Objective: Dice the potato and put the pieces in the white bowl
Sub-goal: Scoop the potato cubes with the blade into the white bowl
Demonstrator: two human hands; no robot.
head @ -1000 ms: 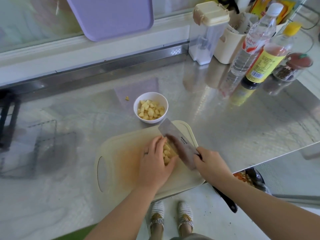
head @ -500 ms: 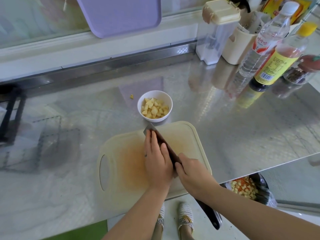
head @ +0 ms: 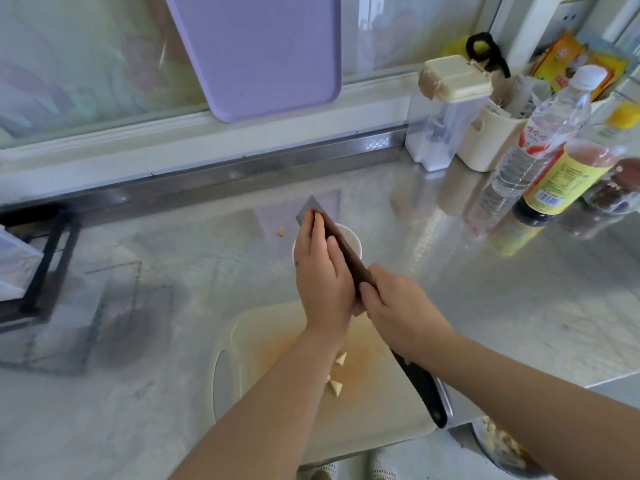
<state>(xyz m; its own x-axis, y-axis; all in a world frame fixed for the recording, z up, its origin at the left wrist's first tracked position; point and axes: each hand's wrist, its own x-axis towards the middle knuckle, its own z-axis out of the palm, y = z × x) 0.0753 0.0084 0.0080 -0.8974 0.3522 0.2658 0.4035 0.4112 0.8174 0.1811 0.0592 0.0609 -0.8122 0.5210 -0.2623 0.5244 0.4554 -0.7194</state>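
Observation:
My left hand (head: 322, 271) lies flat against the side of the cleaver blade (head: 307, 210), pinning potato pieces I cannot see between palm and steel. My right hand (head: 398, 306) grips the cleaver where the blade meets its black handle (head: 426, 389). Hands and blade are held over the white bowl (head: 352, 237), which shows only part of its rim. A few potato dice (head: 335, 386) lie on the cream cutting board (head: 381, 403) beside my left forearm. One stray potato bit (head: 280, 232) sits on the steel counter left of the bowl.
A purple board (head: 256, 53) leans on the back wall. A clear container (head: 446, 112), cream caddy (head: 488, 143), two bottles (head: 540, 133) (head: 568, 178) and a spice jar (head: 620, 185) crowd the right rear. A black rack (head: 41, 265) stands left. Below the counter edge, lower right, a pan (head: 502, 445) holds chopped food.
Both hands lifted the cleaver off the cutting board and carried it forward over the white bowl, with my left hand pressed to the blade. The view shifted down the counter.

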